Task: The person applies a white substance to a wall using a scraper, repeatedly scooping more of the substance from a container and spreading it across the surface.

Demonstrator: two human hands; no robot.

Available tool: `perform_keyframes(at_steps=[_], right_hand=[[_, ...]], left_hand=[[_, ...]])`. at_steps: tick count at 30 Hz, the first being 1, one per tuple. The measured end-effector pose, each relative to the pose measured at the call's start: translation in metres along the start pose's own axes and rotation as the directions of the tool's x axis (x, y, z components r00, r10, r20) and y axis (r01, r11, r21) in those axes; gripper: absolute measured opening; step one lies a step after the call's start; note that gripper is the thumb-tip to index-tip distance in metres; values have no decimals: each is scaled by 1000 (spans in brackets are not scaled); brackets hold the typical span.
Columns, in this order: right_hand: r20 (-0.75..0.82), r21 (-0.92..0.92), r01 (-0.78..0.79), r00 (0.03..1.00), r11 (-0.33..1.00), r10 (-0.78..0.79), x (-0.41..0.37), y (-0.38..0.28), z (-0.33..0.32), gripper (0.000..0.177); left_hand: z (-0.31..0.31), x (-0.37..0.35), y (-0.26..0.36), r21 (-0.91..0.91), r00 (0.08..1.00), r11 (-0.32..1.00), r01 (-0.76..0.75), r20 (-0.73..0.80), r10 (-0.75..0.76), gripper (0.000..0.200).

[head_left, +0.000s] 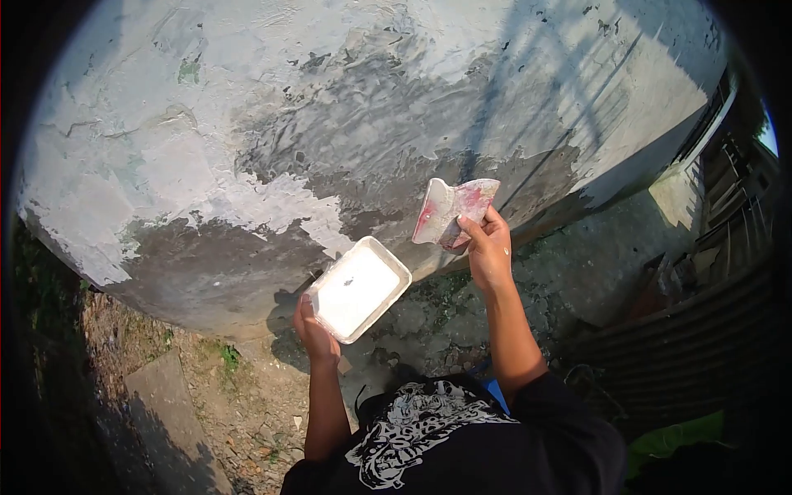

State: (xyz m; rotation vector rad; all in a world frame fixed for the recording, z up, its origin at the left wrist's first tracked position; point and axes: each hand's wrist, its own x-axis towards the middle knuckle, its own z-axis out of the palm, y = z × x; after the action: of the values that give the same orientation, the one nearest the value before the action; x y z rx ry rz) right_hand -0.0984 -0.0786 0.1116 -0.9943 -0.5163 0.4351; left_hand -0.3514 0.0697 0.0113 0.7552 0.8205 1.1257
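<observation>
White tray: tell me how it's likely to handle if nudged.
The tray looks stiff, its rim unbent though the left hand holds it by one side. The white filling probably makes it heavy for its size; being open on top, it might spill if tipped.

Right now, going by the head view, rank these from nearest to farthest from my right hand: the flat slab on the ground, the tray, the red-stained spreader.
1. Red-stained spreader: in the right hand's fingers.
2. Tray: to the left, held by the left hand.
3. Flat slab: on the ground, far lower left.
</observation>
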Motion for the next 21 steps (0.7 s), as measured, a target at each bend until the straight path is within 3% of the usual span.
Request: perform_keyframes(at_steps=[1,2,4,5,6,8,10,13,16,19,21], right_hand=[[39,-38,43,998,998,-41,-8,-12,12,20],[46,-49,26,999,998,-24,-14,-21,20,20],[362,-232,148,931,961,-56,-27,-37,31,18],[496,-476,282,868,833,-10,-32,-53,39,21],[491,-483,267,871,834,6,-36,-63,51,21],[796,-532,675,605,512,29,-44,-71,77,25],[828,-508,707,558,491,53,-54,-61,94,23],[858,-509,821,463,259,220,-66,-51,112,28],[856,-490,844,418,219,303,-72,-32,117,27],[831,-514,825,411,235,374,-74,-15,118,25],[829,-523,806,405,279,385,-70,-15,120,22]], left_hand=[[1,-6,7,-4,997,1000,5,79,-5,44],[2,-9,11,-8,998,1000,16,61,-15,44],[4,-11,14,80,972,993,-92,223,72,44],[5,-11,15,85,975,993,-79,215,59,44],[6,-13,15,59,960,993,-103,267,84,45],[6,-16,13,40,944,992,-118,315,99,45],[6,-19,11,-22,924,990,-139,357,137,46],[-1,-22,15,-48,923,993,-106,368,117,46],[-8,-16,19,-64,924,993,-102,363,119,44],[-7,-14,28,-27,902,981,-190,391,185,43],[-7,-16,30,0,934,993,-121,338,114,41]])
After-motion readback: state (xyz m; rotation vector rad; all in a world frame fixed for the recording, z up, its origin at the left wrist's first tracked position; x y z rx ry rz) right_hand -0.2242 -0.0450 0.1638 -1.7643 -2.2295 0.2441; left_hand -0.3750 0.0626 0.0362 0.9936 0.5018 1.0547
